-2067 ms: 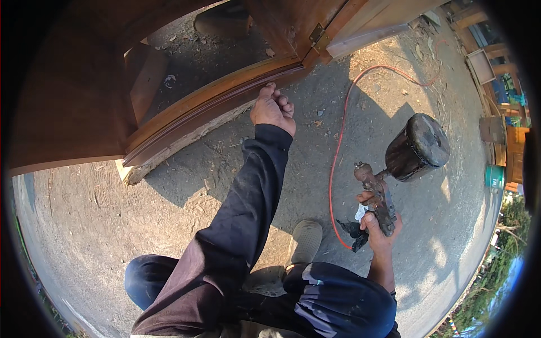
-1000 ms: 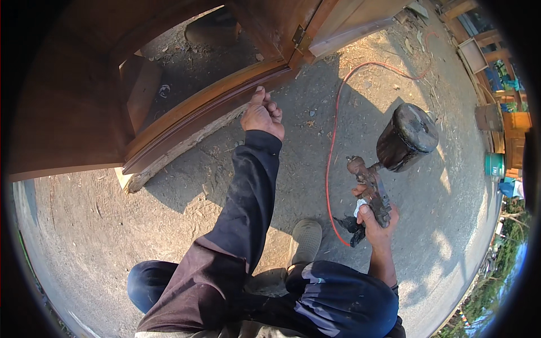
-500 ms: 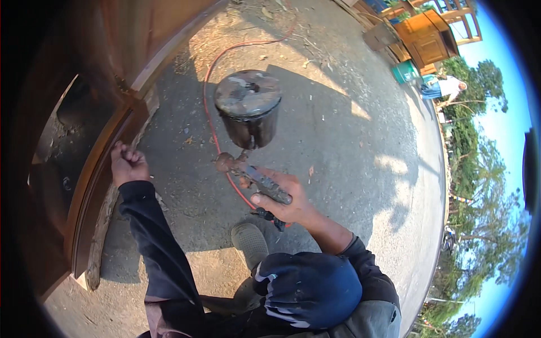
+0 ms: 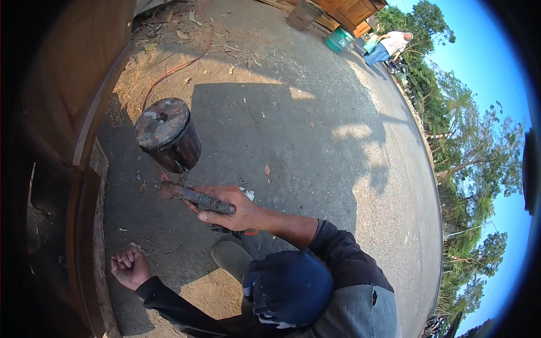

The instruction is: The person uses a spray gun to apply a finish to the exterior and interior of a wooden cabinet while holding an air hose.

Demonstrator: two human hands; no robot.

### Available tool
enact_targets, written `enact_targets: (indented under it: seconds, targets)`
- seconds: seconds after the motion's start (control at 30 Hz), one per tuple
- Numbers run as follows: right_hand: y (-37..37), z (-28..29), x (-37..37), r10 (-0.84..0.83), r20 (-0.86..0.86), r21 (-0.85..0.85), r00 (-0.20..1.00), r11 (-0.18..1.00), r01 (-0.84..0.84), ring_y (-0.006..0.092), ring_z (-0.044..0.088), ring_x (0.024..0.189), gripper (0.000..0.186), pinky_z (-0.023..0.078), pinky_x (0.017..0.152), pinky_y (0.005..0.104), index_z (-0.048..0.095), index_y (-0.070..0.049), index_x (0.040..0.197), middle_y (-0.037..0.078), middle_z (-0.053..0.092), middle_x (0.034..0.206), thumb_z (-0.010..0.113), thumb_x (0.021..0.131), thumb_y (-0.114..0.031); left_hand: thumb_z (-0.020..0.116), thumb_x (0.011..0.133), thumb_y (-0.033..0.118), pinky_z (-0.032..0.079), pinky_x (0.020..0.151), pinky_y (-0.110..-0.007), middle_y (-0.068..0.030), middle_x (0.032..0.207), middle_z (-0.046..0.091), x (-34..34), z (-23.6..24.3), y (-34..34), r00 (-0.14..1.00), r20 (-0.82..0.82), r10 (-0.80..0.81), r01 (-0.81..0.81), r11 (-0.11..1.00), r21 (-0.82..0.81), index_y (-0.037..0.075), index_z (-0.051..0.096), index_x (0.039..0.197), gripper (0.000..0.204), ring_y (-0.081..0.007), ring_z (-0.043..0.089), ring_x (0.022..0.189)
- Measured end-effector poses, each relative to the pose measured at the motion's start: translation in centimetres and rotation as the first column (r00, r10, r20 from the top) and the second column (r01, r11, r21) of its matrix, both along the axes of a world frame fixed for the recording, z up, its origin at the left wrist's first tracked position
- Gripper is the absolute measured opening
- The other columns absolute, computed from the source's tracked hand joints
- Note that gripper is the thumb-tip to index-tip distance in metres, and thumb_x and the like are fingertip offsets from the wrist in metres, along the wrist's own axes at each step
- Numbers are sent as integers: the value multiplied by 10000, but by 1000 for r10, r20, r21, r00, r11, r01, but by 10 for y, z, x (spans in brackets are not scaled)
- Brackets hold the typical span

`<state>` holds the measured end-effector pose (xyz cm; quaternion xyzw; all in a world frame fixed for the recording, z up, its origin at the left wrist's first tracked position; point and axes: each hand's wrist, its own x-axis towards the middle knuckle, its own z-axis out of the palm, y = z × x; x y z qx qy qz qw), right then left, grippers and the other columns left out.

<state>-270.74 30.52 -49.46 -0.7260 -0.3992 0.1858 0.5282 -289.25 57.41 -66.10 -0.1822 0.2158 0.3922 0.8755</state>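
Observation:
My right hand [image 4: 231,204] grips a spray gun [image 4: 205,201] by its grimy body, fingers wrapped round it. A dark, stained metal paint cup [image 4: 177,151] with a round, blotchy lid joins the gun near its nozzle end. Brown wooden furniture [image 4: 84,208] with a moulded edge stands along the left, and the nozzle points toward it. My left hand [image 4: 131,267] is below and to the left of the gun, its fingers curled in and nothing visible in them. It is close to the furniture's lower edge, apart from it.
A red hose [image 4: 174,70] runs over the ground at upper left. My shoe [image 4: 231,256] is below the gun. Far off stand a green drum [image 4: 338,39], wooden cabinets [image 4: 352,11] and another person [image 4: 389,46] in white and blue. A paved road [image 4: 403,197] runs along the right.
The view has shifted. My right hand and the spray gun are farther left, nearer the furniture. My left hand has come away from the wooden edge, lower in view, its fingers still curled.

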Motion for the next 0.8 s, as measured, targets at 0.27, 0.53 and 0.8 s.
enact_targets:
  seconds: [0.27, 0.53, 0.8]
  targets:
    - [19, -25, -4, -332, -151, -20, 931, 943, 333, 51, 555, 601, 337, 448, 521, 230, 665, 9, 1179, 15, 678, 856, 721, 905, -179, 504, 909, 261, 322, 543, -323, -1, 635, 454, 51, 50, -114, 913, -200, -355, 358, 933, -20, 129, 510, 739, 216, -152, 367, 496]
    - [93, -44, -3, -336, -120, -83, 934, 941, 328, 68, 529, 537, 293, 428, 484, 238, 686, -10, 1114, 23, 665, 797, 725, 919, -225, 646, 930, 209, 498, 695, -349, -71, 834, 621, -64, 146, -101, 262, -946, -191, 875, -367, 316, 22, 649, 868, 196, -223, 635, 772]
    - [113, -72, -14, -265, 26, -17, 964, 964, 265, 155, 675, 850, 296, 531, 752, 317, 662, 25, 1135, 81, 719, 921, 710, 923, -177, 675, 845, 260, 445, 862, -423, -109, 1096, 572, -204, 246, -88, 227, -787, 574, 421, -786, -452, 111, 672, 1099, 294, -257, 603, 1019]
